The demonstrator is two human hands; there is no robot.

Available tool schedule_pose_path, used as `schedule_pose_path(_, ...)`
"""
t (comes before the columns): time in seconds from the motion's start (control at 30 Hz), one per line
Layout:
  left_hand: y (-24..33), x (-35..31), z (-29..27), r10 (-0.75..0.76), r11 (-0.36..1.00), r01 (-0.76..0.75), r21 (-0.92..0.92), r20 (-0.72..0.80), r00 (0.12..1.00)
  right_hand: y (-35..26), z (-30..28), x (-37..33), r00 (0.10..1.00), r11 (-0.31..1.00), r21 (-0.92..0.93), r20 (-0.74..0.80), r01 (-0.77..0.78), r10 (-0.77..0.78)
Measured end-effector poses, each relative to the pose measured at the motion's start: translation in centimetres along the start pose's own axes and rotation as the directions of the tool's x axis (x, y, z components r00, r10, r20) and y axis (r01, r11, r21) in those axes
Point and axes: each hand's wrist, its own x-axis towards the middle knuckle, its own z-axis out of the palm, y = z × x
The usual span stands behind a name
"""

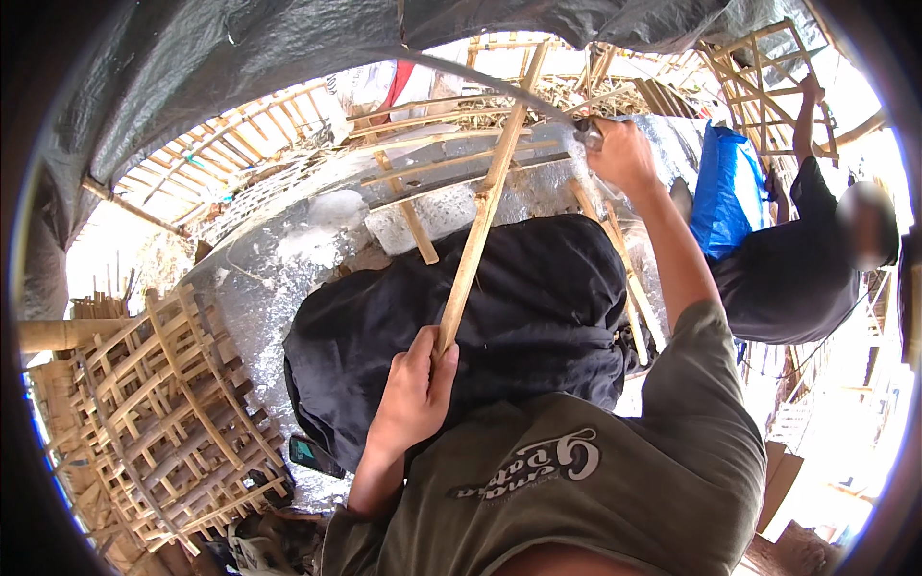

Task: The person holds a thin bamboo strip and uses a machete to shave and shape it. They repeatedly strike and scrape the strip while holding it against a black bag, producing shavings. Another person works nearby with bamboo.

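My left hand [411, 394] is closed around the lower end of a long bamboo strip [483, 216]. The strip slants up and away over the black cloth [461, 278] across my lap. My right hand [624, 154], raised at the far right, grips the handle of a long-bladed knife [485, 84]. Its dark, narrow blade is smeared by motion and points to the upper left. In this view the blade crosses the strip near its far end; whether they touch, I cannot tell.
Woven bamboo lattices [173, 413] lie at the left. Several loose strips [413, 216] rest on the grey sheet [250, 288] ahead. A phone [315, 458] sits beside my left arm. At right, a person [797, 259] holds a bamboo frame [768, 86] near a blue sack [727, 192].
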Motion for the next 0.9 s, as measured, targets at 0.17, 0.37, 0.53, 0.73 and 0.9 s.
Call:
schedule_pose_path(0.17,-0.7,0.1,0.2,-0.024,1.000,0.024,0.003,0.011,1.000,0.9,0.5,1.2,0.997,0.997,-0.077,0.074,-0.008,0.014)
schedule_pose_path(0.37,-0.2,1.2,0.4,-0.017,0.997,0.022,0.068,-0.071,0.997,-6.4,-0.1,-3.4,0.953,0.952,0.113,0.078,0.284,-0.293)
schedule_pose_path(0.53,0.0,0.1,-0.4,0.058,0.994,-0.049,0.098,-0.090,0.994,-4.4,-0.5,0.6,0.992,0.993,0.005,0.029,0.121,-0.121)
schedule_pose_path(0.73,-0.7,0.5,-0.6,0.011,0.995,-0.007,0.098,-0.040,0.999,-5.4,-0.4,-2.1,0.970,0.972,0.062,0.074,0.227,-0.231)
schedule_pose_path(0.9,-0.6,0.7,-0.5,0.046,0.995,-0.040,0.091,-0.064,0.997,-7.0,-0.9,-3.4,0.957,0.945,0.156,-0.007,0.288,-0.290)
